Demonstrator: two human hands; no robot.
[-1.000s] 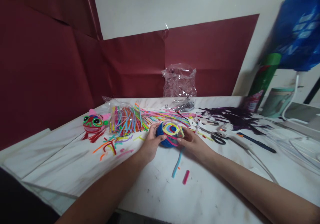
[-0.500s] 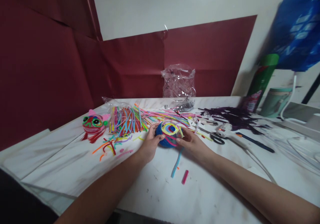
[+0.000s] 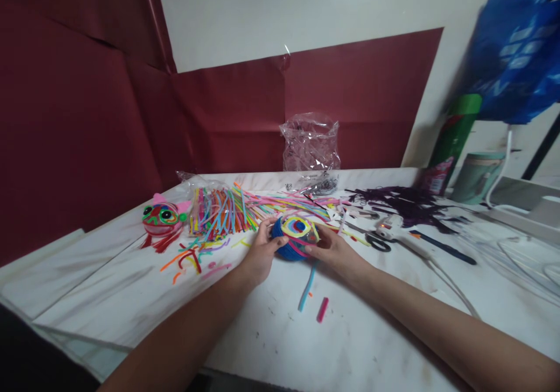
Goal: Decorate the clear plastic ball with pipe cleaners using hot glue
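Although the view has swung a touch right over the last second, little has changed at the hands. Left hand (image 3: 261, 253) and right hand (image 3: 333, 248) are clamped on the same ball (image 3: 296, 239), one per side, thumbs on the near face, remaining fingers wrapped behind and partly hidden. Right thumb may sit slightly lower on it; shift too small to call. I read that as a steady hold: no new piece on the ball, and blue strip (image 3: 307, 287) and pink stub (image 3: 322, 310) lie where they were on the tabletop (image 3: 266, 351). Ball is just above or on the tabletop, mid-frame; can't tell if it touches. Looks: left side and underside covered in blue rows, like wound cord. Eye (image 3: 299, 226) faces up and toward camera: yellow outer ring, pale ring, blue, red centre. Pink line curves below it. Patch by the right thumb looks greyish, maybe bare. Short yellow bit at the right edge, by the right fingers. Scissors (image 3: 378, 242) and glue gun (image 3: 389, 226) sit off to the right, neither touched.
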